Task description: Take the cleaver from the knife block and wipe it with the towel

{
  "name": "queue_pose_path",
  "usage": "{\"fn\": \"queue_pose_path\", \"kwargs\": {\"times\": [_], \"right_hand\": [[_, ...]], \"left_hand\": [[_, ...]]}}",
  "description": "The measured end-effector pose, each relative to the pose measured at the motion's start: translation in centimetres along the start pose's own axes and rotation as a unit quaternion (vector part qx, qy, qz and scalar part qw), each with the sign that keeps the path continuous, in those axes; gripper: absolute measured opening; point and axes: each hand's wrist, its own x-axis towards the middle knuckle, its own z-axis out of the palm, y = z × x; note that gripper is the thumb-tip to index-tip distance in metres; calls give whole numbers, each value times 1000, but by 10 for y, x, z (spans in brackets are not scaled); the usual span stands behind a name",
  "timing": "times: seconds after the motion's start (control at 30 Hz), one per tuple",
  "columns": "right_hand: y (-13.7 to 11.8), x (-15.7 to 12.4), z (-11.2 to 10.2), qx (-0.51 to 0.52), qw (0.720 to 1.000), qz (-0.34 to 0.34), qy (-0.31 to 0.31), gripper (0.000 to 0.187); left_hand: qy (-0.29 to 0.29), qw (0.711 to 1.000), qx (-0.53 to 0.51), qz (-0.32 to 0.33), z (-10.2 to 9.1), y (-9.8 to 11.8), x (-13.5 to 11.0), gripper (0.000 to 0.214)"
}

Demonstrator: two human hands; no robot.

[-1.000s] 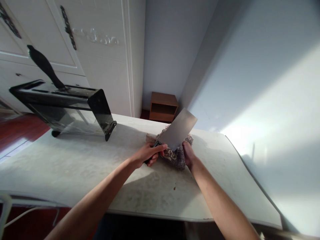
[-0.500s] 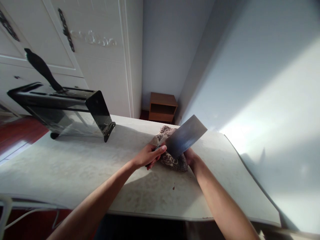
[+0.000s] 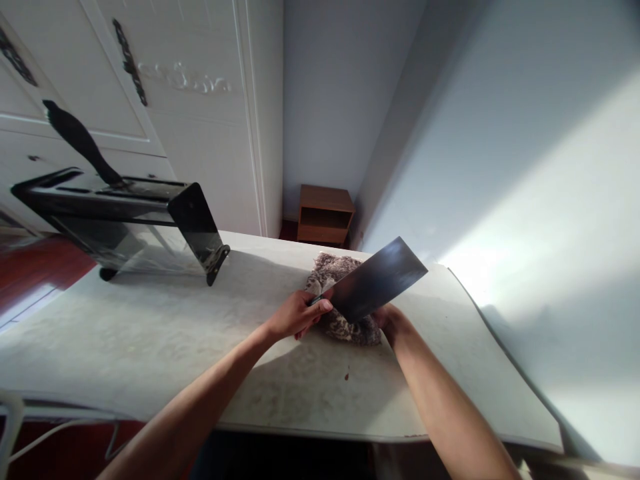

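Observation:
My left hand (image 3: 299, 315) is closed around the dark handle of a cleaver (image 3: 383, 277). Its broad, grey metal blade points up and to the right, tilted. Under and behind the blade is a bunched brown-and-cream patterned cloth (image 3: 353, 332), over the table. My right hand (image 3: 387, 316) touches the cloth's right side. Most of its fingers are hidden behind the blade and the cloth, so their grip does not show.
A black knife block (image 3: 195, 220) with clear sides stands on the left of the pale-covered table (image 3: 165, 340); a black-handled knife (image 3: 80, 137) sticks up from it. Beyond are white cabinets (image 3: 210, 147) and a small brown wooden stand (image 3: 327, 195). A wall (image 3: 540, 220) borders the right side.
The cleaver has shifted right and slightly down, and its blade has turned to look darker. My right hand has moved slightly right. More of the cloth shows behind the blade.

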Motion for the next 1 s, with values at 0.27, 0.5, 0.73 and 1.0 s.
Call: {"fn": "queue_pose_path", "kwargs": {"times": [0.27, 0.5, 0.73, 1.0], "right_hand": [[-5, -5, 10, 20, 995, 94, -20, 20], [-6, -7, 14, 34, 992, 117, -42, 23], [-8, -12, 22, 20, 996, 87, -9, 21], [-10, -15, 28, 10, 998, 63, -29, 15]], "left_hand": [[31, 999, -24, -5, 2, 0, 3, 66], [18, 991, -119, -50, -5, 5, 3, 72], [31, 995, -84, -48, -3, 3, 1, 77], [54, 998, -1, -25, 1, -3, 1, 76]]}}
